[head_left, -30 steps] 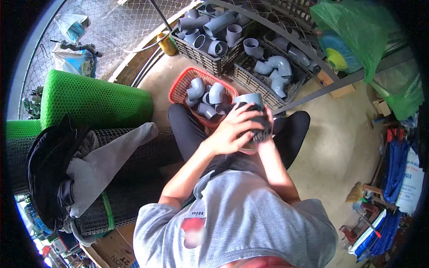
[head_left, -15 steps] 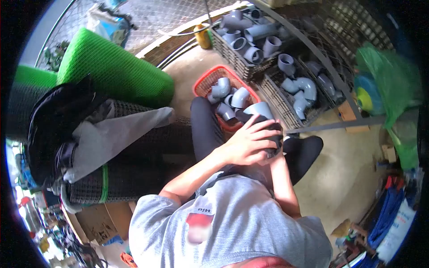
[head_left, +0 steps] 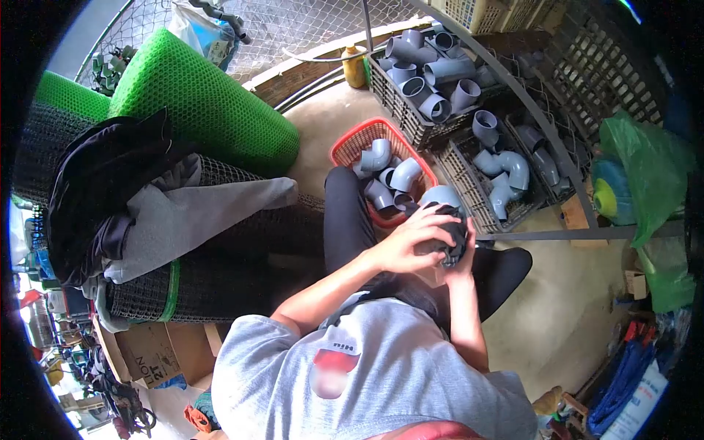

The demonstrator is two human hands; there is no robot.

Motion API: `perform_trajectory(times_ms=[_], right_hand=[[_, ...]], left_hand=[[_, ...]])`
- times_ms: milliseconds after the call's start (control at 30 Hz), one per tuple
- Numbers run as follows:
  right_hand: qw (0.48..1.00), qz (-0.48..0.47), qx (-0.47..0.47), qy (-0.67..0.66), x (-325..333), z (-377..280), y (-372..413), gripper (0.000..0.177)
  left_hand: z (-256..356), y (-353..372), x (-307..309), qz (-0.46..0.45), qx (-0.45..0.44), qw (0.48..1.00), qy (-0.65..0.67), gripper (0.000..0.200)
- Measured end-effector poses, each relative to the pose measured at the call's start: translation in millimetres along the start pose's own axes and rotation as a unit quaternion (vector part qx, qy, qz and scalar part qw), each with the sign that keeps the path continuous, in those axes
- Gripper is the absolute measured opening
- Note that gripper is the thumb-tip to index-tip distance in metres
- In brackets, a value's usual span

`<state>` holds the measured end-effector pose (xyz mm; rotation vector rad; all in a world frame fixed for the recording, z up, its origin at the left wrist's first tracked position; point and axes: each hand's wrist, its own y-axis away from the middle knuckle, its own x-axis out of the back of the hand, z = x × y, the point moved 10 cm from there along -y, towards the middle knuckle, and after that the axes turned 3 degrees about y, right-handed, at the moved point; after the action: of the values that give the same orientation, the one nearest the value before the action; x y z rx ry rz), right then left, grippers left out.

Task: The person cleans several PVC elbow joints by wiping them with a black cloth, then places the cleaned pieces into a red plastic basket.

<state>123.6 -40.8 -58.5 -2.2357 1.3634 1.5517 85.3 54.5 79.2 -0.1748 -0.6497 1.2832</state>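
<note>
A grey plastic pipe fitting point(head_left: 441, 196) sits between my hands above my crossed legs, its near end covered by a bunched black cloth point(head_left: 456, 233). My left hand point(head_left: 412, 240) presses the cloth against the fitting from the left, with its fingers curved and slightly apart. From the right and below, my right hand point(head_left: 462, 265) supports the wrapped fitting, partly hidden by the cloth. Just beyond my hands stands a red plastic basket point(head_left: 343, 149) with several grey pipe elbows point(head_left: 405, 174) in it.
Black crates point(head_left: 402, 111) of grey fittings stand beyond the basket, behind a metal frame bar point(head_left: 539, 236). Rolls of green mesh point(head_left: 213, 103) and black mesh point(head_left: 220, 290) lie to the left. A yellow bottle point(head_left: 353, 67) stands at the back; a green plastic bag point(head_left: 638, 158) hangs right.
The view has shifted slightly. My left hand's fingers have shifted on the black cloth, and the cloth-covered fitting sits a little lower between my hands.
</note>
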Motion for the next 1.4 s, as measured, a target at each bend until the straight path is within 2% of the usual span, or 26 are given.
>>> perform_trajectory(times_ms=[67,100,133,200,233,267,300,333,433,467,533,600,667,733,800,833,867,933,967,1000,1067,1133,1200,1267,1333,1400], right_hand=[[0.990,-0.002,0.090,0.107,-7,-2,4,0.073],[0.976,0.001,0.114,0.183,-11,-5,2,0.075],[0.956,0.005,0.138,0.258,-34,-15,5,0.079],[0.921,0.029,0.211,0.325,-53,-32,11,0.092],[0.890,0.042,0.262,0.371,-65,-43,16,0.097],[0.854,0.054,0.309,0.415,-74,-52,22,0.101],[0.863,0.060,0.313,0.393,-66,-52,18,0.109],[0.863,0.059,0.313,0.392,-68,-54,17,0.109],[0.855,0.152,0.324,0.375,-54,-65,17,0.112],[0.855,0.152,0.325,0.373,-51,-64,15,0.112],[0.913,0.107,0.231,0.317,-42,-44,3,0.112],[0.897,0.076,0.230,0.370,-30,-28,4,0.110],[0.906,-0.006,0.248,0.343,-63,-24,14,0.113],[0.901,0.031,0.268,0.340,-75,-38,27,0.112],[0.861,0.048,0.349,0.366,-96,-66,43,0.117],[0.835,0.076,0.404,0.367,-87,-76,46,0.122],[0.833,0.078,0.406,0.367,-90,-79,47,0.122],[0.799,0.098,0.478,0.353,-98,-96,60,0.127],[0.754,0.100,0.499,0.415,-94,-98,59,0.131],[0.720,0.090,0.504,0.469,-90,-95,54,0.133],[0.706,0.105,0.492,0.499,-70,-88,41,0.133],[0.802,0.118,0.446,0.379,-49,-79,28,0.131],[0.862,0.096,0.404,0.291,-41,-62,22,0.121],[0.922,0.110,0.294,0.226,-26,-32,11,0.116],[0.941,0.117,0.257,0.185,-26,-17,14,0.115],[0.958,0.116,0.218,0.145,-33,-11,17,0.113]], left_hand=[[-8,-8,23,0.065,0.005,0.998,0.027,0.036],[-30,-1,30,0.138,0.088,0.983,0.083,0.037],[-49,10,36,0.194,0.123,0.971,0.071,0.039],[-74,29,33,0.279,0.213,0.903,0.247,0.044],[-72,33,27,0.277,0.212,0.904,0.248,0.044],[-77,45,19,0.302,0.235,0.871,0.308,0.046],[-81,56,13,0.327,0.256,0.833,0.366,0.048],[-70,58,18,0.304,0.275,0.862,0.299,0.053],[-31,50,25,0.197,0.215,0.953,0.083,0.058],[-11,43,27,0.180,0.182,0.966,0.041,0.051],[6,30,26,0.138,0.098,0.985,-0.019,0.047],[3,22,32,0.097,0.080,0.988,-0.088,0.046],[-14,19,50,0.189,0.077,0.978,0.047,0.050],[-71,42,37,0.275,0.216,0.907,0.237,0.056],[-90,56,12,0.331,0.211,0.838,0.379,0.058],[-106,62,-14,0.307,0.260,0.774,0.489,0.061],[-91,64,-29,0.316,0.313,0.710,0.545,0.064],[-69,63,-57,0.272,0.380,0.620,0.630,0.063],[-66,56,-56,0.267,0.379,0.618,0.635,0.062],[-55,53,-62,0.253,0.377,0.540,0.708,0.060],[-72,59,-54,0.336,0.374,0.507,0.700,0.057],[-80,58,-41,0.358,0.370,0.524,0.678,0.052],[-71,53,-32,0.325,0.349,0.575,0.664,0.057],[-80,70,-24,0.318,0.356,0.643,0.599,0.066],[-74,61,-9,0.254,0.312,0.791,0.462,0.075],[-52,51,-8,0.154,0.289,0.901,0.286,0.073]])
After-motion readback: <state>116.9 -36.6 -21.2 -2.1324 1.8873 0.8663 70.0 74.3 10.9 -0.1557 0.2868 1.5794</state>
